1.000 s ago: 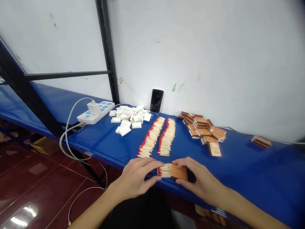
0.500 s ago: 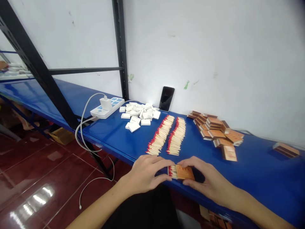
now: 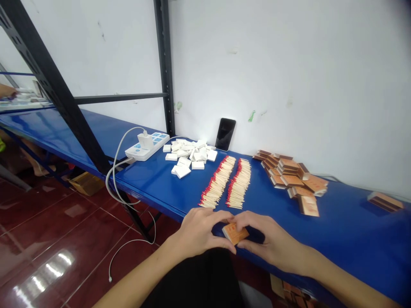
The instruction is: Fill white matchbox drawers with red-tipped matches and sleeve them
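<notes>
Both of my hands meet on one orange matchbox (image 3: 235, 233) at the front edge of the blue bench (image 3: 340, 231). My left hand (image 3: 201, 231) pinches its left end with thumb and fingers. My right hand (image 3: 269, 239) grips its right side. The box looks closed, with no match heads showing. Just beyond my hands lie two rows of red-tipped matches (image 3: 228, 182). A pile of white inner trays (image 3: 188, 156) sits further back on the left. A heap of orange matchbox sleeves (image 3: 292, 177) sits at the back right.
A white power strip (image 3: 146, 146) with a charger and trailing cables lies at the left. A dark phone (image 3: 225, 134) leans on the white wall. Black shelf posts (image 3: 165, 68) rise behind the bench. A single matchbox (image 3: 384, 201) lies far right. Red tiled floor is below.
The tray of matches that stuck out of the sleeve's left end has slid inside between my hands. The box is now turned slightly. The view shifted a little.
</notes>
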{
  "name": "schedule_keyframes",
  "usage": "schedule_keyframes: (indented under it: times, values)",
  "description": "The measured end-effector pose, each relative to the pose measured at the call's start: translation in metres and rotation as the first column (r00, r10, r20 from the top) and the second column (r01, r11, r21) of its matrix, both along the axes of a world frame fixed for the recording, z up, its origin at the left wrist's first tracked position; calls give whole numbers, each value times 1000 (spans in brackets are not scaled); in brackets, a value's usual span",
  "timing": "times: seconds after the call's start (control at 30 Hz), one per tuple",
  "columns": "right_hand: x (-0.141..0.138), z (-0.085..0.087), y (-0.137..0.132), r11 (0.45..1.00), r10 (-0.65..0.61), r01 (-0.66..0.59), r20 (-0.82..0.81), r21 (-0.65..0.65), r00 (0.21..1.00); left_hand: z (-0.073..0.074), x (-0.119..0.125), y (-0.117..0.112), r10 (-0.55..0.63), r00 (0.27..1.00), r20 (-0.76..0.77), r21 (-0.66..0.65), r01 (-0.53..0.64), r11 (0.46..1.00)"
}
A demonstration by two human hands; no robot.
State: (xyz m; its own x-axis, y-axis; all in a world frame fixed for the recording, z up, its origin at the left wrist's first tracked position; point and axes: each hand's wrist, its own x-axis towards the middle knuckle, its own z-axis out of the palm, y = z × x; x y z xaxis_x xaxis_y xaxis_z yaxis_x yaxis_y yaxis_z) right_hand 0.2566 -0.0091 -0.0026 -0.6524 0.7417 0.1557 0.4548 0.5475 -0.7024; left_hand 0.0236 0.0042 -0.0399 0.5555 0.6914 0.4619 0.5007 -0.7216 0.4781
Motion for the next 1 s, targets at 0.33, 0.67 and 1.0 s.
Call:
schedule_keyframes:
  times: [0.33, 0.67, 1.0]
  values:
    - [89, 7, -17, 894, -411, 408, -24, 186, 912, -2, -5, 3, -42, 999, -13, 179, 43, 983]
    - [288, 44, -23, 218, -970, 910, -23, 354, 242, -8, -7, 13, -83, 996, -38, 417, 91, 904]
    - [371, 36, 38, 265, -959, 869, 206, 417, 194, -1, -5, 14, -50, 996, -72, 517, 80, 852]
